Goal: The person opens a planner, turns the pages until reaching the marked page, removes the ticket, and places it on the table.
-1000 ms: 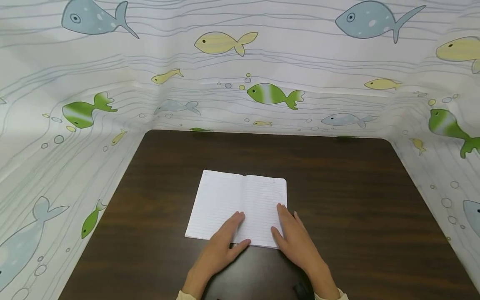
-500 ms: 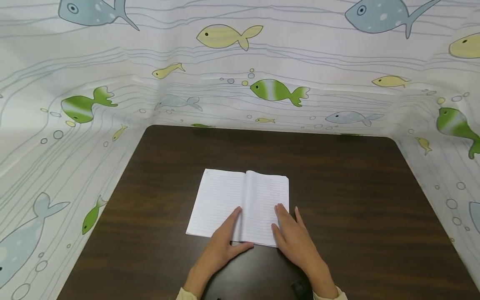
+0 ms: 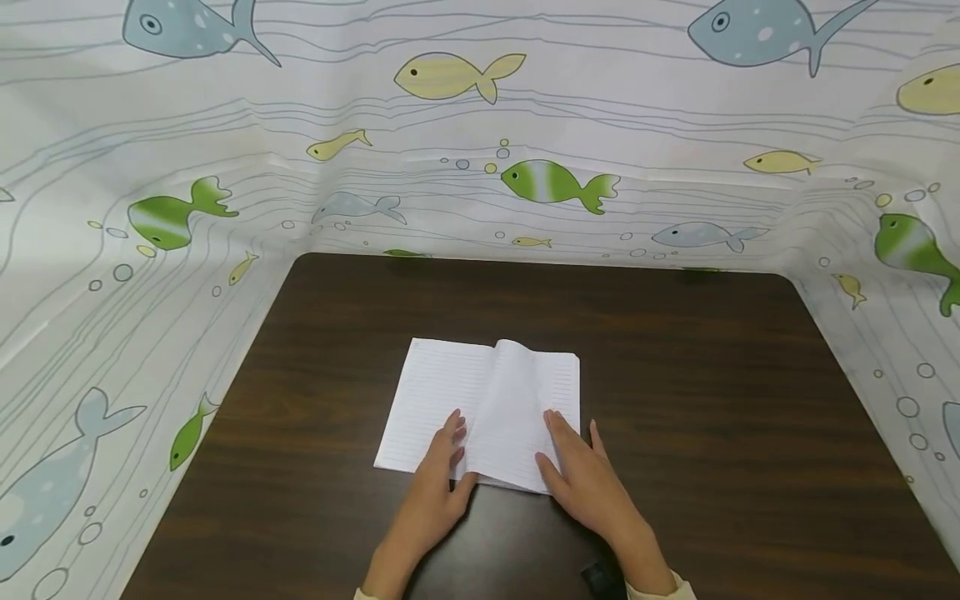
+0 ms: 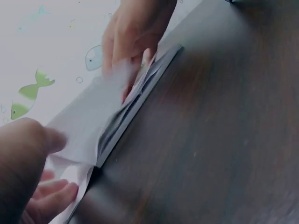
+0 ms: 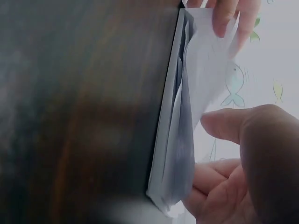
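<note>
An open notebook (image 3: pixel 442 375) with lined white pages lies on the dark wooden table (image 3: pixel 712 400). One loose page (image 3: pixel 506 425) bulges up by the spine and leans left. My left hand (image 3: pixel 431 487) holds this page near its lower left side, the thumb on one face and the fingers beyond the edge; the left wrist view shows the thumb (image 4: pixel 55 140) over the white sheet. My right hand (image 3: pixel 588 483) rests at the notebook's lower right, fingers fairly straight. The right wrist view has its thumb (image 5: pixel 222 123) beside the raised sheets, with the fingers (image 5: pixel 210 186) partly hidden.
A white fish-patterned cloth (image 3: pixel 450 200) rises behind the table and along its sides. A small black object (image 3: pixel 598 577) lies at the near edge, close to my right wrist.
The right-hand page has gone from flat to lifted and curved over the spine. My left hand has shifted left and its fingers have bent more. The right hand stays nearly in place.
</note>
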Available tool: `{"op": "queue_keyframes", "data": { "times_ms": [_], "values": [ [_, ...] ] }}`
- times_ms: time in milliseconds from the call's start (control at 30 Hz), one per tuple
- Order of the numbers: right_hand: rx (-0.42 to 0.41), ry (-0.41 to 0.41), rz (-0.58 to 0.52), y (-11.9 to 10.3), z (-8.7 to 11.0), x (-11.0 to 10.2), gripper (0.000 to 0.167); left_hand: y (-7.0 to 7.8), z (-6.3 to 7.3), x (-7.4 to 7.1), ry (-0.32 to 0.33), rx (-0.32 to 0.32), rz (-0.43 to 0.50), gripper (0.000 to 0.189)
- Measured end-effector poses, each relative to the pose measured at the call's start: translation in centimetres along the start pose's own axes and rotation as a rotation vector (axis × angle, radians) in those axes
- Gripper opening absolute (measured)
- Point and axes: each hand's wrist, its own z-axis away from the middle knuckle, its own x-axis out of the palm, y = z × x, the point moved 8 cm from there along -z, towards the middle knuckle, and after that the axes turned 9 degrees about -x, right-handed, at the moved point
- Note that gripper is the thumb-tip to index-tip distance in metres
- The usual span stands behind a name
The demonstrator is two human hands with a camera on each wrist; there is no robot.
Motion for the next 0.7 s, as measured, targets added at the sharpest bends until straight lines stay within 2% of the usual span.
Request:
{"op": "queue_keyframes", "data": {
  "times_ms": [67,200,300,367,400,433,500,533,600,667,700],
  "values": [
    [0.017,0.001,0.002,0.3,0.1,-0.1,0.063,0.1,0.1,-0.5,0.074,-0.012,-0.005,0.078],
    [0.031,0.006,0.000,0.8,0.2,-0.3,0.063,0.0,0.5,-2.3,0.295,-0.054,-0.058,0.071],
    [0.034,0.000,-0.003,0.9,0.3,-0.4,0.064,-0.5,1.0,-3.9,0.470,-0.137,-0.198,0.082],
    [0.033,-0.009,0.001,0.9,0.1,-0.3,0.065,-0.7,1.3,-4.7,0.541,-0.179,-0.302,0.093],
    [0.032,-0.012,0.001,0.8,0.1,-0.3,0.065,-0.7,1.3,-4.8,0.558,-0.172,-0.360,0.096],
    [0.030,-0.014,0.005,0.8,0.0,-0.3,0.066,-0.4,1.2,-4.8,0.557,-0.145,-0.412,0.096],
    [0.025,-0.012,0.012,0.6,-0.1,-0.3,0.067,0.2,0.7,-3.9,0.475,-0.045,-0.457,0.086],
    [0.022,-0.008,0.022,0.6,-0.1,-0.4,0.067,0.6,0.4,-3.2,0.409,0.003,-0.462,0.079],
    [0.015,0.007,0.038,0.4,-0.1,-0.6,0.068,1.0,0.1,-1.3,0.233,0.078,-0.450,0.062],
    [0.005,0.032,0.058,0.4,0.0,-1.0,0.068,1.1,0.1,0.4,0.079,0.088,-0.431,0.058],
    [0.001,0.046,0.069,0.4,0.1,-1.2,0.068,1.1,0.1,1.0,0.032,0.076,-0.423,0.064]
  ]
}}
